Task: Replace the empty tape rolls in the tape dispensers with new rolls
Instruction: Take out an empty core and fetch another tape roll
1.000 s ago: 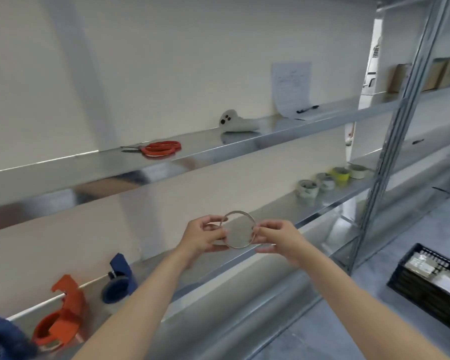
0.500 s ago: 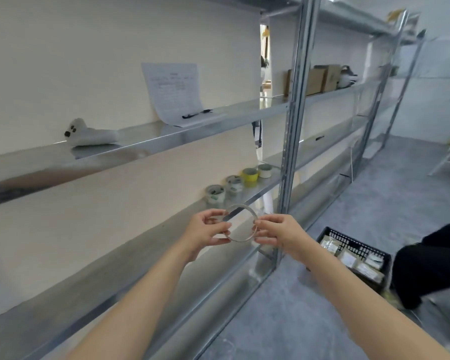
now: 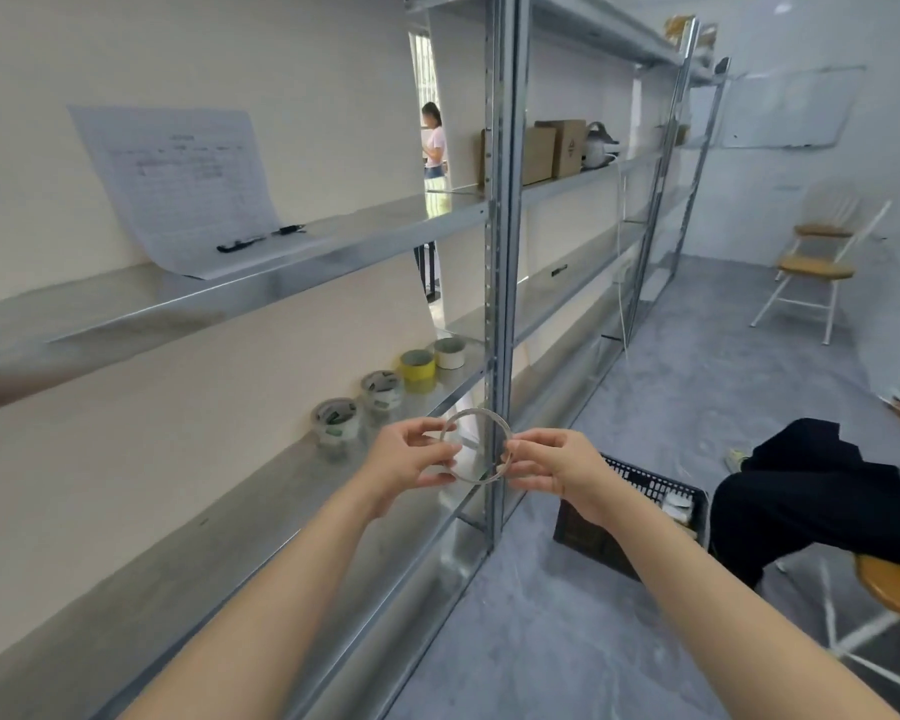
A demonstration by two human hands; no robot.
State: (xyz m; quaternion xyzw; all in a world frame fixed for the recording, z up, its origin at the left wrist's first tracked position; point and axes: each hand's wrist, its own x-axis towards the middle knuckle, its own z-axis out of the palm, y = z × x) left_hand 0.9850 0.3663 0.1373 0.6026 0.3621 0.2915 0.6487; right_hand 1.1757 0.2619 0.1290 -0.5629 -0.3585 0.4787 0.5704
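Note:
An empty tape roll (image 3: 489,417), a thin bare ring, is held upright in front of me between both hands. My left hand (image 3: 411,459) pinches its left edge and my right hand (image 3: 552,462) pinches its right edge. Behind them, on the lower metal shelf (image 3: 230,517), stand several new rolls in a row: two clear ones (image 3: 335,422) (image 3: 383,391), a yellow one (image 3: 418,367) and a white one (image 3: 449,352). No tape dispenser is in view.
A steel shelf upright (image 3: 497,252) rises just behind the ring. A black crate (image 3: 640,504) sits on the floor to the right, beside a seated person's dark-trousered legs (image 3: 822,491). A paper sheet (image 3: 178,184) and pen (image 3: 261,237) lie on the upper shelf. Chairs (image 3: 817,262) stand far right.
My view has swung right along the shelves; the dispensers and scissors have left the frame. Both hands keep holding the empty ring in the same way.

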